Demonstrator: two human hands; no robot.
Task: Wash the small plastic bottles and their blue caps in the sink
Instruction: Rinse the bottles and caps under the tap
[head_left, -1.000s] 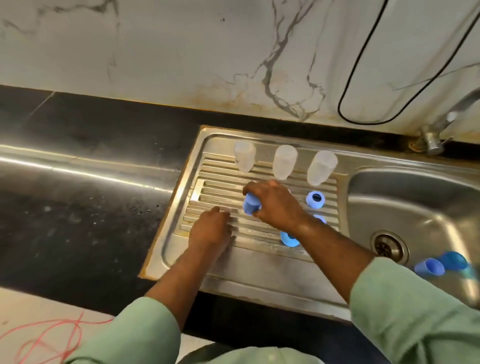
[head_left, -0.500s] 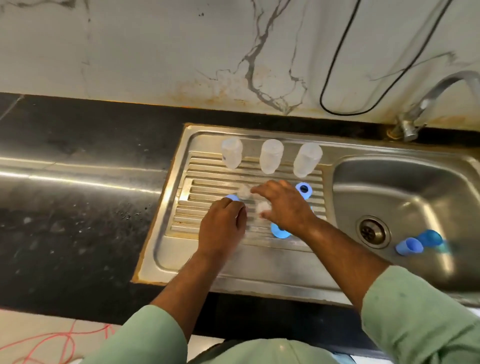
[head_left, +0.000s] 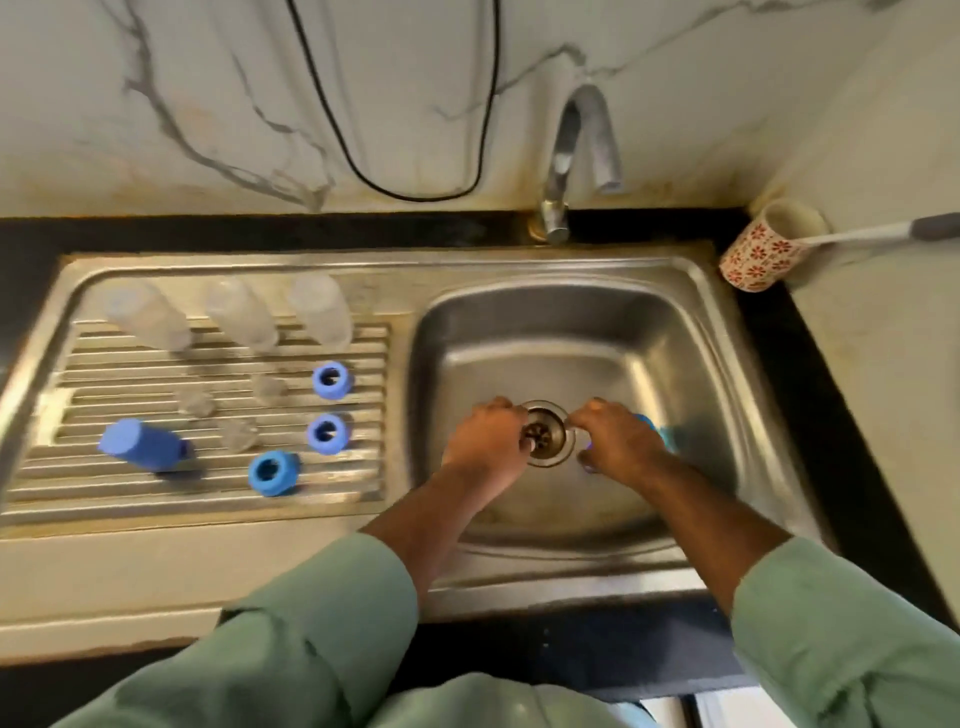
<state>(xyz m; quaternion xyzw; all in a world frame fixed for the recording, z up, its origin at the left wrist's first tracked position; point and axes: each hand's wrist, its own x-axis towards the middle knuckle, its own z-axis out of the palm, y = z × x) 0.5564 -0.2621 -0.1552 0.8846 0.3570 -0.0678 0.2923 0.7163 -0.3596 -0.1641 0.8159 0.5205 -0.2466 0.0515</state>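
Both hands are down in the basin (head_left: 675, 364), either side of the drain (head_left: 544, 435). The left hand (head_left: 485, 441) is curled over at the drain's edge; what's held, if anything, can't be made out. The right hand (head_left: 618, 441) is curled over a blue cap (head_left: 655, 434), mostly hidden. On the drainboard (head_left: 62, 415), three bottles (head_left: 236, 314) are stood in a row, with four blue caps (head_left: 332, 381) nearer.
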